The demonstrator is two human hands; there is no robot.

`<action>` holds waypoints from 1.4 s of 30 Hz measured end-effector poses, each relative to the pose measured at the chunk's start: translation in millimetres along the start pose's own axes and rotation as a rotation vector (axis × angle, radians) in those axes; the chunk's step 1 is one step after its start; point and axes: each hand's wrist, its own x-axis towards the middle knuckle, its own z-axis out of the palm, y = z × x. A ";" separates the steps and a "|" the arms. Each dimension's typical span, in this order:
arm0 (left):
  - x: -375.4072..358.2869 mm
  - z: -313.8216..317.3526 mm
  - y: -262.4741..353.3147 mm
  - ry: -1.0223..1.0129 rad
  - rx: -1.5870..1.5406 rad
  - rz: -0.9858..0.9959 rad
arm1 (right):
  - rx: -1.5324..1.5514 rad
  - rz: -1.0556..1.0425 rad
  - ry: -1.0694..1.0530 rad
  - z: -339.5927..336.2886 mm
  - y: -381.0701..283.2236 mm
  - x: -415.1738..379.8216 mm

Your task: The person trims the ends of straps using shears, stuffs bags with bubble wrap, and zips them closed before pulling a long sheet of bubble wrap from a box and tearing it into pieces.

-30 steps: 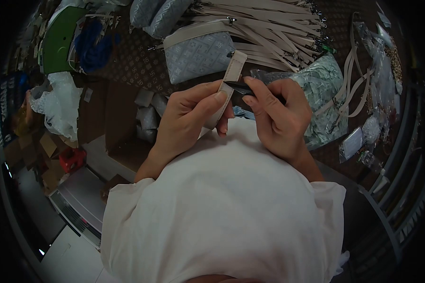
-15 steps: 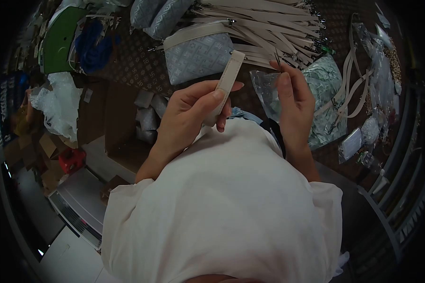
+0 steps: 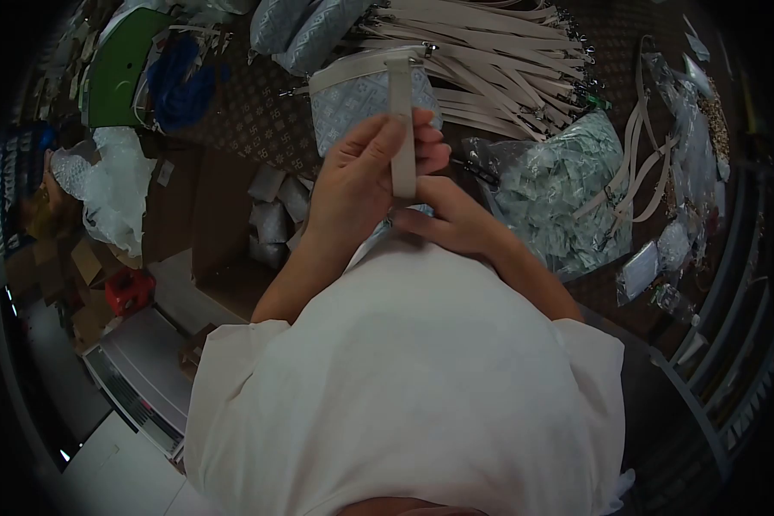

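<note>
Beige strap (image 3: 403, 163) looks light, kinda bendy; pinch mid-length like the left hand (image 3: 361, 168) does. Right hand (image 3: 456, 219) is by its lower end, can't tell if gripping.

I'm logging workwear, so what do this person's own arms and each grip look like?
The left grip and right grip are ungloved. The forearms are bare, with no wristband visible. The short, loose sleeves are whitish and plain, without visible markings.
</note>
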 end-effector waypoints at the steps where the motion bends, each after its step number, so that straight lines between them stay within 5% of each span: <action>1: 2.6 -1.4 3.1 0.019 -0.025 0.081 | 0.046 0.057 -0.129 6.0 -4.0 4.0; 3: 11.0 -30.0 17.9 -0.087 -0.186 0.171 | 0.019 0.105 -0.042 5.1 -21.4 10.0; 6: 16.5 -65.6 49.6 -0.381 -0.579 0.257 | -0.431 -0.054 -0.021 -9.2 -37.5 12.4; 8: 20.4 -97.8 66.8 -0.574 -0.580 0.365 | -0.865 -0.255 0.131 -14.4 -49.0 11.5; 10: 20.1 -107.7 75.6 -0.775 -0.571 0.468 | -0.984 -0.245 0.170 -25.4 -59.7 6.1; 14: 14.6 -92.6 52.9 -0.462 0.398 0.230 | -1.271 -0.218 0.060 -17.7 -76.3 10.5; 16: 10.6 -76.1 28.9 -0.825 0.588 0.024 | -1.309 -0.240 0.090 -15.5 -78.1 15.5; 17: 8.2 -79.5 26.9 -0.830 0.587 0.030 | -1.344 -0.267 0.125 -15.9 -78.1 20.2; 19: 4.8 -84.7 23.6 -0.870 0.336 -0.369 | -1.380 -0.336 0.239 -28.8 -74.1 23.3; 27: -16.5 -107.1 59.3 -0.825 0.429 -0.137 | -1.390 -0.349 0.520 -66.2 -53.3 -4.3; 30: -8.8 -117.8 62.7 -0.972 0.363 -0.057 | -1.260 -0.335 0.583 -61.0 -43.7 -10.2; 32: -3.2 -125.6 59.7 -1.033 -0.271 -0.112 | -1.014 -0.074 0.700 -52.4 -26.2 -14.4; 36: 16.7 -98.1 74.4 -0.806 -0.605 0.048 | -0.897 0.210 0.026 13.1 -7.0 5.6; 38: 33.4 -100.3 60.5 -0.349 0.269 0.757 | -0.559 0.255 -0.276 41.6 -19.6 19.2; 39: 36.0 -107.4 53.9 -0.356 0.268 0.754 | -0.458 0.225 -0.282 45.0 -26.8 25.9; 41: 41.7 -122.3 41.8 -0.496 1.205 0.874 | -0.306 0.343 -0.211 34.1 -47.3 37.3; 42: 38.5 -127.0 39.5 -0.511 1.202 0.871 | -0.148 0.457 -0.145 25.3 -53.7 41.1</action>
